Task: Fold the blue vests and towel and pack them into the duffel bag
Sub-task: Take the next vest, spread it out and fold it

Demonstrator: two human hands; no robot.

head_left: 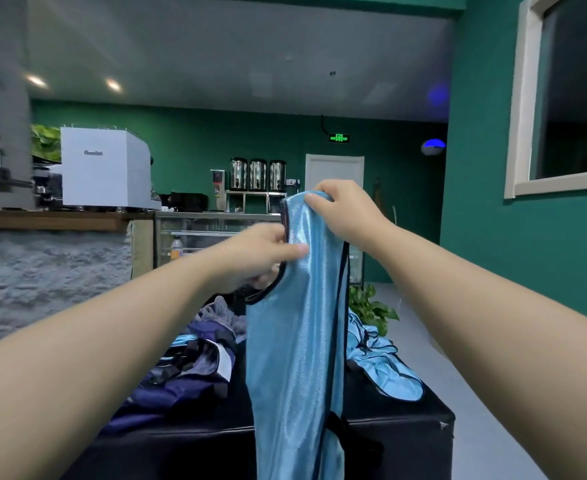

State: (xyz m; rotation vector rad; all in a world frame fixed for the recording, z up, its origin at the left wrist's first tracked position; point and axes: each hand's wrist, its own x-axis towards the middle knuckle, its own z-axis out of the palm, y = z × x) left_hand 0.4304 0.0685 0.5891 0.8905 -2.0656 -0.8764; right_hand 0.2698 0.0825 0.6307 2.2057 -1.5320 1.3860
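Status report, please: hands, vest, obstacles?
Left hand and right hand both grip the blue vest, held up hanging. More vests on the black table. Duffel bag beside. Nothing in the way.

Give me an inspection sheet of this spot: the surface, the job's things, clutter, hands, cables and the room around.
Surface: black padded bench, one corner scuffed.
Job's things: shiny light-blue vest with dark trim held up, hanging long; more light-blue vests crumpled on the bench's right; navy duffel bag on its left, with grey cloth behind it.
Clutter: nothing seen beyond these.
Hands: left hand pinches the held vest's edge near the armhole; right hand grips its top.
Cables: nothing seen.
Surroundings: green walls, white coffee machine on a wooden counter, three steel dispensers, lit exit sign, leafy potted plant on the floor.
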